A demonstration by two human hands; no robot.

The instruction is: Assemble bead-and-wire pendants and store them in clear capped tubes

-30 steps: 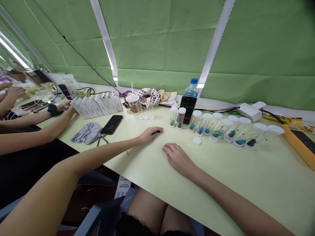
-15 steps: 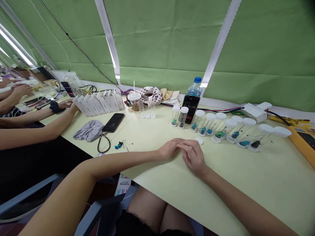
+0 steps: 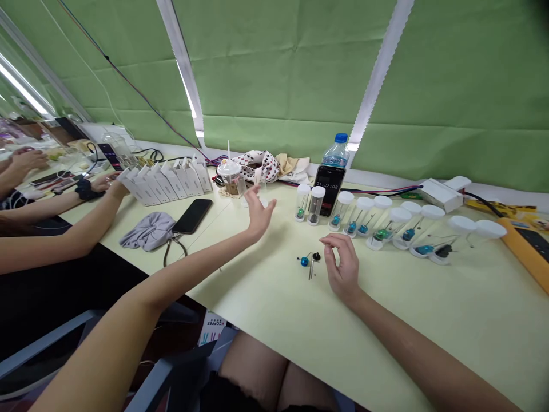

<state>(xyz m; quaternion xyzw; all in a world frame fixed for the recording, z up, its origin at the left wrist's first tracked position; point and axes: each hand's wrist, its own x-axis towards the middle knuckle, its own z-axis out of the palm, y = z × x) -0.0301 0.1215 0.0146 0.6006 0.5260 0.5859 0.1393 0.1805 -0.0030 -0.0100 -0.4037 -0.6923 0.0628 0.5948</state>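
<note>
My left hand (image 3: 257, 213) is raised just above the table with its fingers stretched out, holding nothing, close to some small clear tubes and loose white caps (image 3: 261, 197). My right hand (image 3: 342, 264) rests on the table. Its fingers are loosely curled, the thumb is apart from them, and I see nothing in it. Just left of it lie small parts (image 3: 309, 261): a blue bead, a black bead and thin pins. Behind runs a row of clear tubes with white caps (image 3: 377, 220), each holding a coloured piece.
A phone showing a timer (image 3: 328, 189) leans against a water bottle (image 3: 337, 153). At left are a black phone (image 3: 193, 216), a grey cloth (image 3: 146, 232), white boxes (image 3: 167, 182) and a drink cup (image 3: 229, 177). Another person's arm (image 3: 64, 243) reaches in. An orange device (image 3: 527, 249) lies far right.
My hands had met near the table's middle; now the left has lifted away toward the back left. The small beads and pins now lie exposed beside my right hand.
</note>
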